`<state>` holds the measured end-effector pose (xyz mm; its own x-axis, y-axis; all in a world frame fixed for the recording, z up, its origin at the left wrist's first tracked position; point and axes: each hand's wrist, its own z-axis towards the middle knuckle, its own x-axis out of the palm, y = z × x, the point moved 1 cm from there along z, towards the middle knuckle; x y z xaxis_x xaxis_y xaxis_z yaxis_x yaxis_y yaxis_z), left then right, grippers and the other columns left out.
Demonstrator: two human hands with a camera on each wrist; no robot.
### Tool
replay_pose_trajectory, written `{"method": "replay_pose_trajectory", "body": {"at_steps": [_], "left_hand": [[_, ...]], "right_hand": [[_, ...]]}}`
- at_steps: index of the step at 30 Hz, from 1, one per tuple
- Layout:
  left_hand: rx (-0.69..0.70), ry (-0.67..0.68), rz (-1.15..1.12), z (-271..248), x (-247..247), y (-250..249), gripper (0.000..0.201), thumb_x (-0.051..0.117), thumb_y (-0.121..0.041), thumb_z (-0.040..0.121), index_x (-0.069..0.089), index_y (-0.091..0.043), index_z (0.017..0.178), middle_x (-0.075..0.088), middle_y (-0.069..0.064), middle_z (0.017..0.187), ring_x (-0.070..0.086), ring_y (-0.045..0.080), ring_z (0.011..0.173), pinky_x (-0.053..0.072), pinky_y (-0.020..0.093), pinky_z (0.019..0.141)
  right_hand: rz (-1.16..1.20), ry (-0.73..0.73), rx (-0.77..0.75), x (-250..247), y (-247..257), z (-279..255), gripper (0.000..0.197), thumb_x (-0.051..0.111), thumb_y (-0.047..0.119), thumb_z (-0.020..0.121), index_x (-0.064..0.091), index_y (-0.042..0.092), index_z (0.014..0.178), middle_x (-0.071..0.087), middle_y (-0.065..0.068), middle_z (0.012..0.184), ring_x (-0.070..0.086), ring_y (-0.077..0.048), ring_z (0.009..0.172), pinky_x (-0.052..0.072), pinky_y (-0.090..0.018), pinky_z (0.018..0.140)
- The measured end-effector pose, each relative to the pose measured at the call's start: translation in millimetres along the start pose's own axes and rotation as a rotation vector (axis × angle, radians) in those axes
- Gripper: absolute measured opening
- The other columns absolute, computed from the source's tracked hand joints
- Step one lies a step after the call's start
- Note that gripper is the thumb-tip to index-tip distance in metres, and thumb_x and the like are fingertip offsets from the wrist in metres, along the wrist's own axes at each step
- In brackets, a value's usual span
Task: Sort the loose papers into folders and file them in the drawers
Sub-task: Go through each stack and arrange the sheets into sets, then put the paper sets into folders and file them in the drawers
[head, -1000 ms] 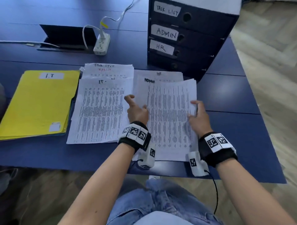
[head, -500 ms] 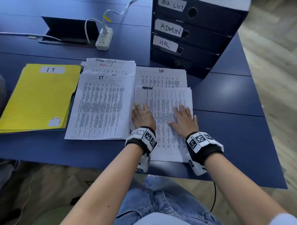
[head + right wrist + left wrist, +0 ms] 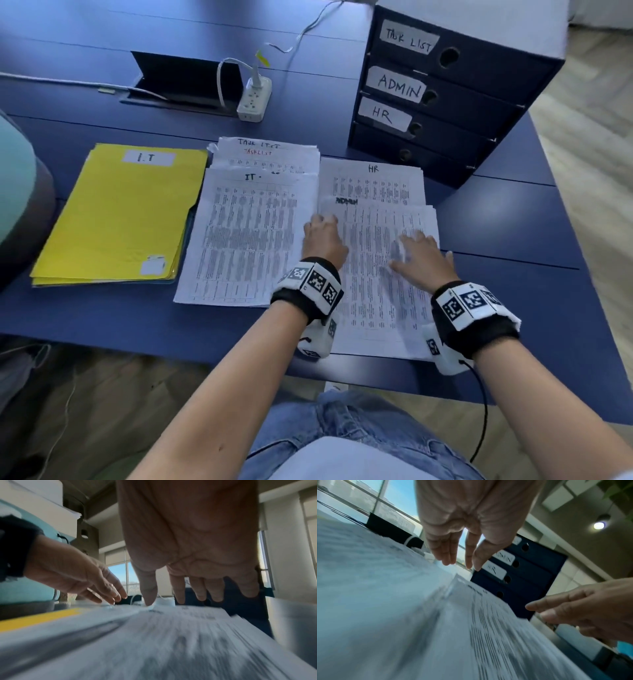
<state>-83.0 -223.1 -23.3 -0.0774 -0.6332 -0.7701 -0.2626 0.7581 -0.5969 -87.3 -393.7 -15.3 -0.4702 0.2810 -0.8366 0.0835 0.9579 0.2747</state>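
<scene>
White paper covers the middle of the blue desk (image 3: pixel 513 219). Both hands lie flat on the ADMIN pile (image 3: pixel 373 274), near the front edge. The left hand (image 3: pixel 323 240) has straight fingers and holds nothing. The right hand (image 3: pixel 423 257) is flat and open too.

I think the step is to tidy this pile. It should go best if both hands push the sides in gently, so no sheet slides off the front edge.

Behind it lies the HR pile (image 3: pixel 373 178). The IT pile (image 3: pixel 250 233) lies just beside it, with the TASK LIST pile (image 3: pixel 263 152) behind that. A yellow folder (image 3: pixel 116 212) sits near the left edge. The drawer box (image 3: pixel 442 99) stands at the back right, all drawers shut. A power strip (image 3: pixel 253 99) rests at the back. Wood floor (image 3: pixel 582 113) shows on the right.
</scene>
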Motion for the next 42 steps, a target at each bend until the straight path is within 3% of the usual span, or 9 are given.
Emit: {"method": "replay_pose_trajectory", "body": {"at_steps": [7, 14, 18, 20, 24, 30, 36, 39, 42], "left_hand": [[-0.018, -0.167, -0.059, 36.6, -108.1, 63.3, 0.030, 0.047, -0.005, 0.088, 0.055, -0.003, 0.117, 0.049, 0.018, 0.125, 0.046, 0.032, 0.119, 0.041, 0.036, 0.099], [-0.304, -0.161, 0.063, 63.2, -201.4, 200.1, 0.035, 0.054, -0.012, 0.086, 0.053, -0.005, 0.120, 0.044, 0.019, 0.132, 0.039, 0.034, 0.125, 0.036, 0.039, 0.102], [-0.559, -0.115, 0.090, 54.1, -227.3, 271.7, 0.070, 0.065, -0.022, 0.084, 0.027, -0.005, 0.140, 0.017, 0.022, 0.148, 0.014, 0.036, 0.138, 0.024, 0.047, 0.110], [-0.628, -0.081, 0.084, 48.7, -231.9, 297.7, 0.094, 0.072, -0.031, 0.079, 0.010, -0.005, 0.145, -0.001, 0.026, 0.152, -0.001, 0.037, 0.142, 0.013, 0.051, 0.114], [-0.645, -0.033, 0.033, 42.9, -231.3, 321.5, 0.115, 0.074, -0.044, 0.073, -0.006, -0.006, 0.147, -0.006, 0.026, 0.153, -0.004, 0.038, 0.142, 0.008, 0.055, 0.113], [-0.637, -0.051, 0.032, 39.1, -227.7, 324.4, 0.117, 0.074, -0.046, 0.072, -0.005, -0.002, 0.147, -0.001, 0.024, 0.152, -0.001, 0.039, 0.141, 0.014, 0.055, 0.111], [-0.626, -0.053, 0.036, 35.0, -233.7, 318.9, 0.110, 0.067, -0.048, 0.078, -0.007, -0.003, 0.147, -0.003, 0.026, 0.152, -0.003, 0.040, 0.141, 0.014, 0.055, 0.111], [-0.621, -0.052, 0.042, 33.0, -236.1, 316.4, 0.107, 0.063, -0.049, 0.080, -0.006, -0.003, 0.147, -0.002, 0.028, 0.151, -0.002, 0.041, 0.141, 0.015, 0.053, 0.112], [-0.628, -0.039, 0.071, 29.8, -234.9, 319.1, 0.107, 0.066, -0.052, 0.076, 0.002, -0.005, 0.147, 0.005, 0.029, 0.149, 0.005, 0.041, 0.140, 0.020, 0.052, 0.110]], "right_hand": [[0.234, -0.162, -0.203, -28.2, 127.4, -11.6, 0.055, 0.054, 0.027, 0.093, 0.034, 0.017, 0.143, 0.019, -0.007, 0.155, 0.016, -0.020, 0.143, 0.014, -0.036, 0.116], [0.436, 0.001, -0.274, 30.3, 275.0, 12.9, 0.042, 0.051, 0.019, 0.094, 0.047, 0.005, 0.134, 0.048, -0.011, 0.139, 0.046, -0.023, 0.126, 0.035, -0.032, 0.105], [0.442, 0.109, -0.183, 77.4, 327.6, 28.5, 0.022, 0.051, 0.017, 0.093, 0.061, -0.003, 0.097, 0.061, -0.019, 0.098, 0.056, -0.029, 0.096, 0.044, -0.031, 0.077], [0.460, 0.125, -0.110, 96.6, 340.3, 35.6, 0.025, 0.052, 0.016, 0.092, 0.045, 0.006, 0.070, 0.042, -0.008, 0.069, 0.045, -0.022, 0.068, 0.031, -0.028, 0.056], [0.441, 0.147, -0.037, 120.7, 356.8, 43.4, 0.021, 0.052, 0.019, 0.092, 0.044, 0.005, 0.079, 0.039, -0.005, 0.074, 0.040, -0.021, 0.069, 0.025, -0.026, 0.050], [0.465, 0.112, 0.013, 141.5, 373.2, 48.9, 0.036, 0.057, 0.026, 0.087, 0.031, 0.016, 0.065, 0.034, -0.009, 0.099, 0.038, -0.020, 0.080, 0.032, -0.029, 0.068], [0.573, 0.092, 0.067, 138.6, 377.3, 46.8, 0.018, 0.056, 0.026, 0.088, 0.044, 0.012, 0.090, 0.036, -0.010, 0.107, 0.041, -0.023, 0.091, 0.037, -0.032, 0.076], [0.704, 0.068, 0.068, 132.1, 375.7, 42.7, 0.039, 0.055, 0.018, 0.088, 0.043, 0.004, 0.123, 0.040, -0.012, 0.128, 0.045, -0.027, 0.113, 0.042, -0.039, 0.096], [0.725, 0.005, 0.010, 122.8, 379.1, 32.1, 0.043, 0.052, 0.011, 0.089, 0.040, 0.004, 0.129, 0.038, -0.016, 0.133, 0.043, -0.027, 0.118, 0.039, -0.038, 0.101]]}}
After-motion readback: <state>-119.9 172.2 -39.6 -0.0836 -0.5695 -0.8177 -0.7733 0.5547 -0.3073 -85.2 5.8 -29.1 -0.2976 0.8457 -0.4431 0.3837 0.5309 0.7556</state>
